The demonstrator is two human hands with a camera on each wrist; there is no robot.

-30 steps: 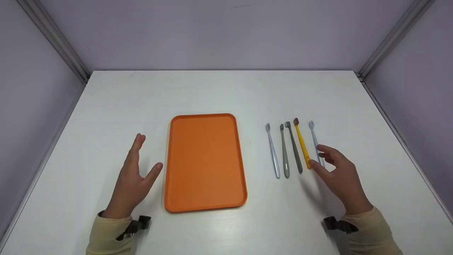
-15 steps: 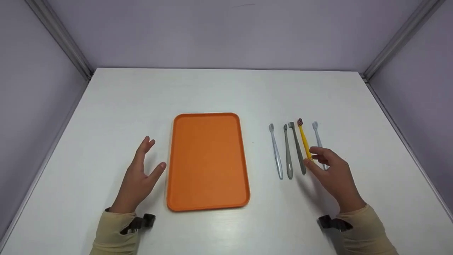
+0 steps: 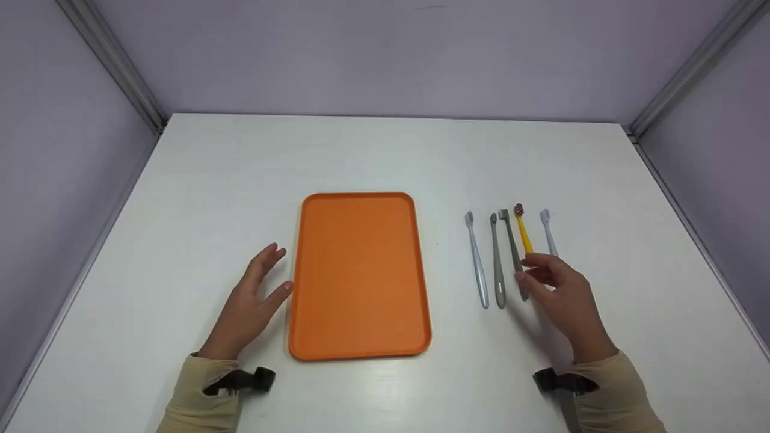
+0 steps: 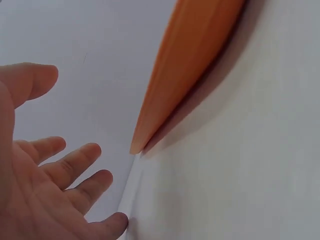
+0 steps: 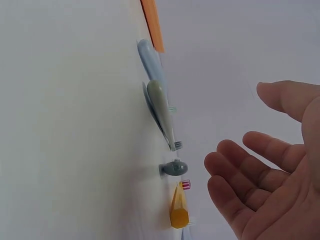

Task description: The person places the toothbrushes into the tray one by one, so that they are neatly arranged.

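An orange tray (image 3: 361,270) lies flat in the middle of the white table (image 3: 385,156), its edge also showing in the left wrist view (image 4: 190,65). To its right several toothbrushes lie side by side: pale blue (image 3: 477,258), grey (image 3: 498,258), dark grey (image 3: 511,240), yellow (image 3: 523,231) and light blue (image 3: 547,228). My right hand (image 3: 529,269) hovers over the lower ends of the yellow and dark grey brushes, fingers relaxed, holding nothing (image 5: 260,170). My left hand (image 3: 267,279) rests open on the table beside the tray's left rim (image 4: 60,170).
Lilac walls (image 3: 385,54) close in the table at the back and on both sides, with metal corner strips (image 3: 114,66). In the right wrist view the brush handles, yellow (image 5: 179,210) and dark grey (image 5: 175,167), lie just off my fingertips.
My right hand has moved left, from the rightmost brush to over the yellow and dark grey handles. My left hand has drawn closer to the tray's left edge.
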